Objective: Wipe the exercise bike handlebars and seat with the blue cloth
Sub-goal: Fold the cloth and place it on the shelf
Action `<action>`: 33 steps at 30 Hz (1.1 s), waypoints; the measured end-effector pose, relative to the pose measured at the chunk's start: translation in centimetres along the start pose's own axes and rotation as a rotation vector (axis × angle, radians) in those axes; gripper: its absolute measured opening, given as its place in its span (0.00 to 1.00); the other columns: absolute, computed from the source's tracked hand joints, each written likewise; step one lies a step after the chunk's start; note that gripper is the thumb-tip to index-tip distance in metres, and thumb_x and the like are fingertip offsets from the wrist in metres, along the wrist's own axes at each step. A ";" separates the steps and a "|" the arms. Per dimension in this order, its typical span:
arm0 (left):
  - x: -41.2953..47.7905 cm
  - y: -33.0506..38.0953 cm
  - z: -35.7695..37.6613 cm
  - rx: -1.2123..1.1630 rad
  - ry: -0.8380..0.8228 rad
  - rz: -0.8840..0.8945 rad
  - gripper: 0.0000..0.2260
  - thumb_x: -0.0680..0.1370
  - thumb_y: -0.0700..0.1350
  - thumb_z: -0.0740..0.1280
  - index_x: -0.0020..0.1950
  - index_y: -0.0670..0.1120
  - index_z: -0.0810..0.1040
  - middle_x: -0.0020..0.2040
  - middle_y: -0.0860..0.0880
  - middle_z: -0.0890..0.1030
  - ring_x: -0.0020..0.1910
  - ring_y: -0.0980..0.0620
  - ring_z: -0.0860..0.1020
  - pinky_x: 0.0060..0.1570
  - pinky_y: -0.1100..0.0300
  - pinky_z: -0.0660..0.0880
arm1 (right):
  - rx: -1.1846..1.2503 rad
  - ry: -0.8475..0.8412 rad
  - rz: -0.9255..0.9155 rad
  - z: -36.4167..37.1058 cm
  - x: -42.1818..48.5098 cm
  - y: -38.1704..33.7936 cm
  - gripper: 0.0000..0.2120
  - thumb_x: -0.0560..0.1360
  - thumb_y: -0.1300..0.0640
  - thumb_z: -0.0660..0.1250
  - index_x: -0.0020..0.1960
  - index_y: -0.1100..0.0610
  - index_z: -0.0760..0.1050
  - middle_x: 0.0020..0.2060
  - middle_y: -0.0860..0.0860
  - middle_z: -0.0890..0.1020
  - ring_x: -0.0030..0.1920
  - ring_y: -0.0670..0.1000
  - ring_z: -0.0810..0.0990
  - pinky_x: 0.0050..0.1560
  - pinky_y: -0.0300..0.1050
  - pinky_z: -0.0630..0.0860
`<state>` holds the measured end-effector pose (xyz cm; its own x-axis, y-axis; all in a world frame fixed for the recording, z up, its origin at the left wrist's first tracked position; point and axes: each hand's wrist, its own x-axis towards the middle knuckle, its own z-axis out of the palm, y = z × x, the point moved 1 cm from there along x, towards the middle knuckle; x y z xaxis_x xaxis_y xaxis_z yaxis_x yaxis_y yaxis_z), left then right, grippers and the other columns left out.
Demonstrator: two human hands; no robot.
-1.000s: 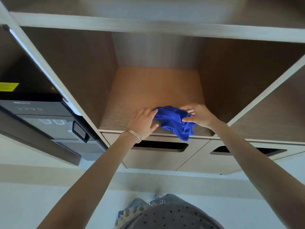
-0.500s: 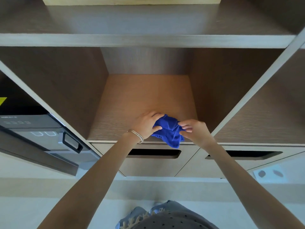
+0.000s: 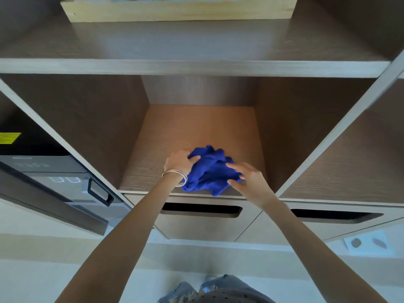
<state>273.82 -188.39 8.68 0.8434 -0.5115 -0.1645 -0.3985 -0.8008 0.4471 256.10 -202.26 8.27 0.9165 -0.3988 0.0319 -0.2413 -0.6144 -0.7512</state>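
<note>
Lying crumpled at the front lip of the open wood-grain cubby (image 3: 196, 127), the plush blue cloth (image 3: 209, 171) droops one corner over the edge. The left hand (image 3: 179, 162), thin metal bangles (image 3: 177, 176) at its wrist, grips the cloth's left side with the thumb curled over, and the right hand (image 3: 251, 182) pinches its right side between thumb and fingers. Left of the cubby a dark appliance (image 3: 43, 167) carries a yellow label (image 3: 9, 138) and pale panel markings, all too blurred to read; above the cubby a pale wooden tray (image 3: 179, 9) is cut off at the top.
</note>
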 end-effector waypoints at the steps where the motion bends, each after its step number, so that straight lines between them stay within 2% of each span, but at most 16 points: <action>1: 0.1 -0.6 -0.2 -0.061 0.002 -0.060 0.14 0.77 0.53 0.62 0.51 0.44 0.79 0.50 0.39 0.81 0.49 0.38 0.78 0.41 0.56 0.67 | -0.008 -0.007 -0.021 0.2 0.3 -0.2 0.21 0.72 0.61 0.70 0.65 0.53 0.73 0.60 0.50 0.76 0.56 0.49 0.77 0.57 0.48 0.75; 3: 0.0 -1.6 -0.6 -0.099 0.014 -0.144 0.13 0.78 0.50 0.63 0.56 0.44 0.78 0.53 0.38 0.80 0.52 0.36 0.77 0.45 0.53 0.70 | -0.028 -0.054 -0.068 0.8 0.6 -0.5 0.19 0.72 0.60 0.70 0.63 0.55 0.75 0.60 0.52 0.77 0.58 0.51 0.76 0.59 0.45 0.73; 5: -0.7 -2.1 -0.9 -0.028 0.045 -0.151 0.14 0.78 0.47 0.62 0.62 0.44 0.74 0.57 0.38 0.78 0.55 0.35 0.76 0.49 0.50 0.73 | -0.097 -0.138 -0.092 1.7 0.8 -0.4 0.17 0.72 0.59 0.70 0.60 0.57 0.77 0.60 0.53 0.78 0.61 0.52 0.75 0.59 0.40 0.70; 7: -1.8 -2.0 -1.2 0.018 0.149 -0.009 0.17 0.77 0.43 0.63 0.65 0.45 0.70 0.62 0.41 0.74 0.58 0.37 0.73 0.52 0.47 0.73 | -0.186 -0.204 -0.080 2.2 1.0 -0.2 0.15 0.73 0.57 0.69 0.59 0.57 0.78 0.62 0.52 0.76 0.61 0.52 0.74 0.59 0.43 0.70; 9: -3.2 -1.6 -1.3 0.037 0.248 0.237 0.17 0.75 0.42 0.64 0.64 0.46 0.72 0.62 0.44 0.74 0.60 0.42 0.71 0.54 0.48 0.73 | -0.221 -0.209 -0.051 2.3 1.0 0.2 0.13 0.74 0.56 0.67 0.58 0.54 0.79 0.63 0.51 0.75 0.61 0.52 0.74 0.59 0.47 0.71; 11: -4.5 -1.1 -0.7 0.073 0.197 0.427 0.15 0.75 0.45 0.66 0.61 0.47 0.75 0.60 0.48 0.76 0.60 0.46 0.72 0.56 0.51 0.73 | -0.223 -0.197 -0.035 2.1 0.7 0.6 0.13 0.73 0.57 0.68 0.58 0.53 0.79 0.60 0.50 0.77 0.57 0.52 0.76 0.57 0.49 0.74; 12: -5.0 -0.9 -0.2 0.095 0.136 0.454 0.15 0.75 0.49 0.66 0.60 0.48 0.76 0.60 0.49 0.77 0.61 0.48 0.73 0.55 0.53 0.73 | -0.219 -0.198 -0.033 2.0 0.6 0.7 0.14 0.72 0.58 0.68 0.57 0.52 0.78 0.58 0.50 0.79 0.56 0.52 0.77 0.55 0.50 0.75; 15: -5.7 -0.6 1.6 0.202 0.076 0.421 0.22 0.71 0.60 0.68 0.60 0.49 0.75 0.61 0.53 0.76 0.58 0.51 0.74 0.49 0.57 0.72 | -0.193 -0.208 -0.045 1.7 0.1 1.0 0.16 0.71 0.58 0.70 0.58 0.52 0.78 0.55 0.49 0.81 0.54 0.51 0.79 0.53 0.52 0.76; 17: -5.6 -0.3 2.3 0.280 0.105 0.395 0.23 0.70 0.61 0.68 0.59 0.49 0.74 0.59 0.53 0.75 0.54 0.50 0.75 0.45 0.57 0.72 | -0.186 -0.203 -0.053 1.8 -0.1 1.0 0.18 0.70 0.57 0.71 0.59 0.53 0.77 0.56 0.49 0.80 0.55 0.50 0.78 0.54 0.52 0.76; 20: -4.9 0.1 2.1 0.284 0.100 0.341 0.20 0.71 0.59 0.69 0.58 0.50 0.73 0.57 0.52 0.75 0.53 0.50 0.75 0.43 0.57 0.72 | -0.184 -0.153 -0.037 1.9 0.0 0.7 0.17 0.69 0.57 0.72 0.58 0.53 0.78 0.56 0.48 0.80 0.56 0.50 0.77 0.55 0.51 0.75; 24: -4.2 -0.3 0.9 0.098 0.024 0.268 0.12 0.72 0.51 0.70 0.53 0.49 0.77 0.56 0.52 0.77 0.55 0.48 0.75 0.47 0.54 0.74 | -0.229 -0.096 -0.006 1.8 0.6 0.4 0.10 0.71 0.60 0.68 0.51 0.50 0.80 0.51 0.46 0.82 0.54 0.50 0.76 0.50 0.49 0.75; 27: -3.8 -1.4 -0.2 0.097 0.084 0.191 0.07 0.75 0.47 0.67 0.52 0.48 0.77 0.52 0.49 0.80 0.53 0.44 0.76 0.46 0.53 0.73 | -0.285 -0.097 0.009 0.7 1.2 0.5 0.13 0.72 0.63 0.64 0.48 0.47 0.81 0.49 0.42 0.82 0.55 0.47 0.73 0.52 0.45 0.73; 30: -3.5 -2.8 -0.9 0.077 0.079 0.070 0.07 0.76 0.46 0.65 0.53 0.48 0.76 0.50 0.44 0.81 0.51 0.39 0.77 0.47 0.51 0.73 | -0.360 -0.073 -0.007 -0.7 1.6 0.8 0.12 0.72 0.62 0.66 0.47 0.47 0.82 0.49 0.42 0.82 0.56 0.48 0.73 0.55 0.44 0.72; 33: -3.7 -3.4 -0.7 0.073 0.024 -0.023 0.08 0.76 0.47 0.64 0.54 0.47 0.75 0.50 0.43 0.81 0.51 0.38 0.78 0.48 0.50 0.74 | -0.392 -0.161 0.010 -1.4 2.0 1.3 0.13 0.74 0.63 0.64 0.50 0.48 0.82 0.53 0.44 0.81 0.58 0.49 0.73 0.57 0.46 0.72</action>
<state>272.33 -183.60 8.36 0.8608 -0.4856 -0.1521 -0.4034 -0.8334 0.3777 257.14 -204.79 8.22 0.9441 -0.3138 -0.1009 -0.3251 -0.8359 -0.4422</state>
